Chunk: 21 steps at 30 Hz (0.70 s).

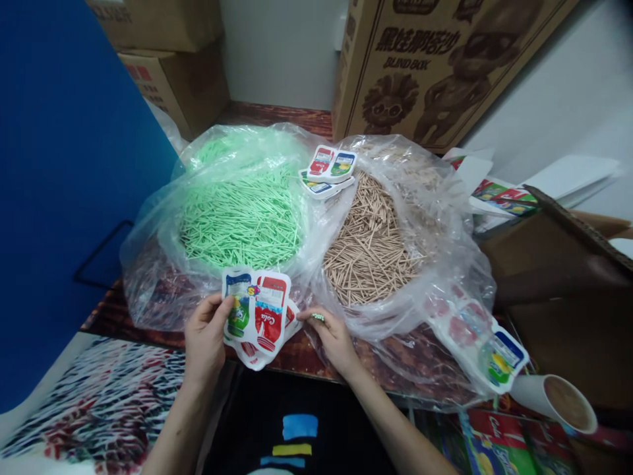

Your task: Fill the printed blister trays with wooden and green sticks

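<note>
Wore a black top (237, 429) with blue and yellow marks, nearest the camera. Clamped flat white-edged cards (271, 310), printed with red and green-blue drinks, in the left hand (205, 333), thumb across the front, over the red-brown table's (307, 356) near edge. Curled the right hand (335, 338) just beside, apart from the left, with a small greenish item (318, 317) at the fingers; could not tell whether gripping it. Had thin pale-green sticks (242, 224) and thin brown sticks (370, 251) beyond, in clear plastic bags (148, 251).

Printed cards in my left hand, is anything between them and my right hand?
Nothing visible: your right hand is close beside the printed cards in your left hand; I can't tell whether its fingertips touch them.
</note>
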Each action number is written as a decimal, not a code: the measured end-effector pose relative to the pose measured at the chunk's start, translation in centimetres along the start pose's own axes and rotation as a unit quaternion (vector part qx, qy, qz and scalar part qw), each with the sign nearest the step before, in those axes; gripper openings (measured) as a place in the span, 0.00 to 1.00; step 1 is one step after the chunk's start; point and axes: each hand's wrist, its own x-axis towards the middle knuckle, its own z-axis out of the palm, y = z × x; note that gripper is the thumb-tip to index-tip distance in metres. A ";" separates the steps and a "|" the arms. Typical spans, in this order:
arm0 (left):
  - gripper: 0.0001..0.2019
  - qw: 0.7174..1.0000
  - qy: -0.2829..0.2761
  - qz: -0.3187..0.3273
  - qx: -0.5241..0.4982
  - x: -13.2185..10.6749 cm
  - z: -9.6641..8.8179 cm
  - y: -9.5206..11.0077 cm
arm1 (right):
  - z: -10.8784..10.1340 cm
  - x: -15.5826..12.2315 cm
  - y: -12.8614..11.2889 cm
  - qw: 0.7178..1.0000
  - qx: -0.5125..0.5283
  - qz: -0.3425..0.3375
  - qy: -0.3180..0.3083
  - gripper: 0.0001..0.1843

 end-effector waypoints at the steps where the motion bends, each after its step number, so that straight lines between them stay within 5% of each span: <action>1: 0.14 1.000 -0.003 -0.002 0.001 0.0 0.0 -0.1 | 0.0 0.0 0.0 1.000 0.001 0.000 0.000 0.12; 13: 0.12 0.999 -0.014 -0.041 -0.024 -0.1 -1.0 -0.6 | 0.1 0.7 -1.1 0.997 0.059 0.030 0.029 0.08; 16: 0.12 0.997 -0.025 -0.063 -0.031 -0.3 -1.3 -0.3 | -0.1 3.0 -2.8 0.996 0.087 0.034 0.016 0.08; 21: 0.13 0.997 -0.013 -0.062 -0.047 -0.4 -2.4 -0.3 | 0.4 8.6 -7.4 0.996 -0.055 -0.058 -0.042 0.06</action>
